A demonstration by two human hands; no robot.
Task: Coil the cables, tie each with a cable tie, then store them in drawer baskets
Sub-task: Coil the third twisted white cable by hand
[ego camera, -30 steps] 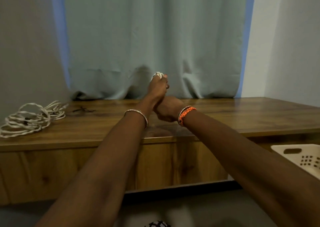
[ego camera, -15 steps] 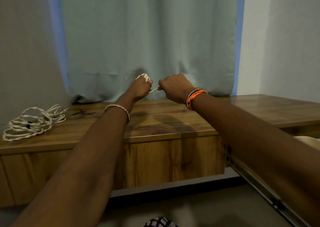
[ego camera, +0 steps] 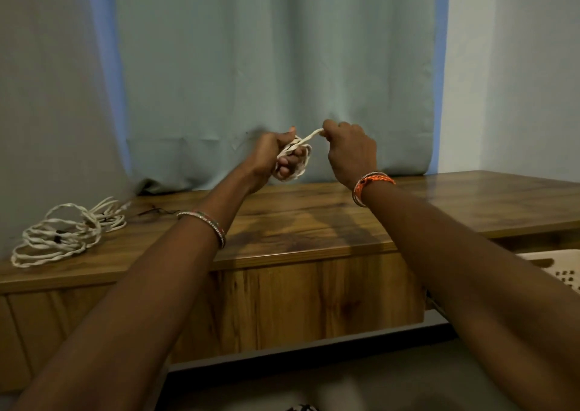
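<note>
- White twisted cable [ego camera: 294, 156] is sitting up in the air over the wooden cabinet top [ego camera: 314, 222], wound into a small coil around the fingers of the left hand [ego camera: 273, 156].
- Left hand is curling around that coil, thumb on top, fingers poking through the loops, so it's clamping the bundle.
- Right hand [ego camera: 351, 150] is just beside it, pinching the free end of the same cable between thumb and fingertips; the short strand between the two hands is looking pretty taut.
- Both hands are hanging close together in front of the pale blue-green curtain [ego camera: 276, 65], not touching each other as far as I can tell.
- Left wrist is wearing a thin beaded bangle [ego camera: 204, 223], right wrist an orange braided bracelet [ego camera: 373, 181].
- Off to the far left on the cabinet top, a second white cable [ego camera: 62, 231] is lying in a loose, messy pile, well apart from the hands.
- Something thin and dark [ego camera: 153, 212] is lying just beside that pile, too small to make out.
- At the right edge, a cream perforated basket [ego camera: 561, 271] is peeking out below the cabinet top.
</note>
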